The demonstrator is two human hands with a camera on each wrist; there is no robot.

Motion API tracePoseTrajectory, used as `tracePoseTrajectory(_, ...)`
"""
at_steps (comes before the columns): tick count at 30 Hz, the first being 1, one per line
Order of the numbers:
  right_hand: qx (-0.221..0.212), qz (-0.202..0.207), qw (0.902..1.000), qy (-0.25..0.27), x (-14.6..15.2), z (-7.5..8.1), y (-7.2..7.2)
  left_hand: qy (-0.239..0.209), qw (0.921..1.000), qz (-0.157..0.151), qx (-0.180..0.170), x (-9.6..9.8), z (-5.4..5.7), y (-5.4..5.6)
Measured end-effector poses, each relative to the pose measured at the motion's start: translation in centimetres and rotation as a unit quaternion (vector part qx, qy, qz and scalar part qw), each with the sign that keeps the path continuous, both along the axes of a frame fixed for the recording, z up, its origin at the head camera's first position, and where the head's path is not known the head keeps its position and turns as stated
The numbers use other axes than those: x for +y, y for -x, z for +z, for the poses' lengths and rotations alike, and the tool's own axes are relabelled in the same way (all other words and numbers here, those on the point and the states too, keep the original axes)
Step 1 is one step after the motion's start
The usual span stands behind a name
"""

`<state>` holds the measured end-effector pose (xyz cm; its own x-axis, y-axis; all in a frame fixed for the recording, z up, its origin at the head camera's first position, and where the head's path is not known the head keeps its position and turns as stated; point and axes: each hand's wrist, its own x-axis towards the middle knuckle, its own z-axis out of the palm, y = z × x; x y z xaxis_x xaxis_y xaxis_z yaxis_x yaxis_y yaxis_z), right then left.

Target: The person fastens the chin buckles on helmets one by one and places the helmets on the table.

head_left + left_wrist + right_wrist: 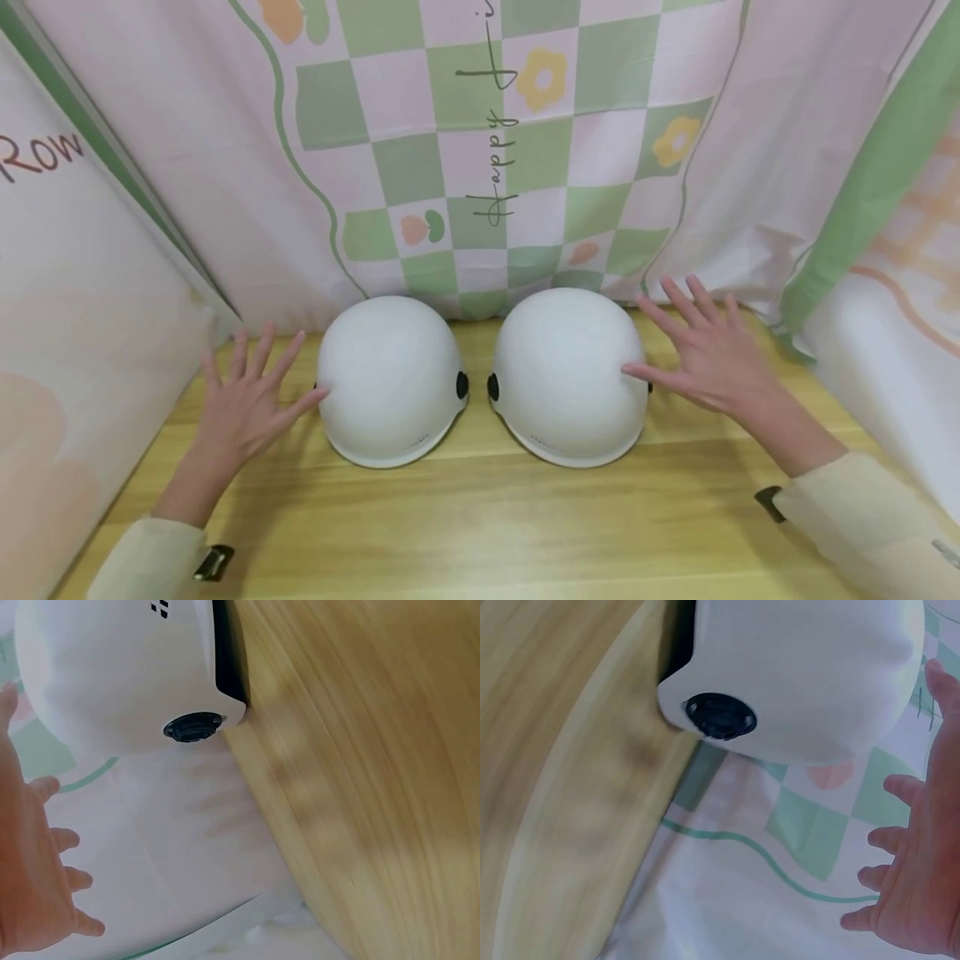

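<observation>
Two white helmets stand side by side on the wooden table, dome up, a narrow gap between them. The left helmet (pixel 390 375) has a round black fitting on its side, seen in the left wrist view (pixel 193 727). A similar black fitting (pixel 720 716) shows on the right helmet (pixel 568 375) in the right wrist view. My left hand (pixel 251 408) hovers with fingers spread beside the left helmet, its thumb overlapping the helmet's edge in the head view. Spread likewise, my right hand (pixel 708 358) is at the right helmet's outer side. Neither hand grips anything.
A wooden table (pixel 480 533) lies under the helmets. Behind it hangs a green and white checked curtain (pixel 536 158) with flowers. Printed cloth (pixel 90 275) also hangs at the left, and more cloth with a green band (pixel 870 200) at the right.
</observation>
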<state>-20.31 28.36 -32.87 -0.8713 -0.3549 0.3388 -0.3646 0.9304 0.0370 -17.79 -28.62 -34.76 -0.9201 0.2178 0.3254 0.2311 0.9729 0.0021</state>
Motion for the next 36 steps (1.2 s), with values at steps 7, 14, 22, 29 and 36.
tracePoseTrajectory(7, -0.027, 0.013, 0.9989, 0.036, -0.9, 0.2, 0.2, -0.006, 0.9999, -0.014, 0.005, 0.6, 0.3, 0.1)
tracePoseTrajectory(14, -0.014, 0.033, 0.9975, 0.061, -1.6, 0.5, 0.2, -0.023, 0.9988, -0.038, 0.021, 1.4, 0.5, 0.2)
tracePoseTrajectory(22, 0.029, 0.083, 0.9911, 0.1, -3.3, 1.2, 0.3, -0.025, 0.9988, -0.041, 0.008, 2.1, 0.9, 0.3)
tracePoseTrajectory(29, 0.016, 0.106, 0.9845, 0.139, -5.8, 2.0, 0.6, -0.052, 0.9972, -0.053, 0.009, 2.5, 0.9, 0.5)
tracePoseTrajectory(36, -0.017, 0.112, 0.9756, 0.188, -8.4, 2.6, 0.5, -0.076, 0.9952, -0.062, 0.005, 2.7, 0.9, 0.6)
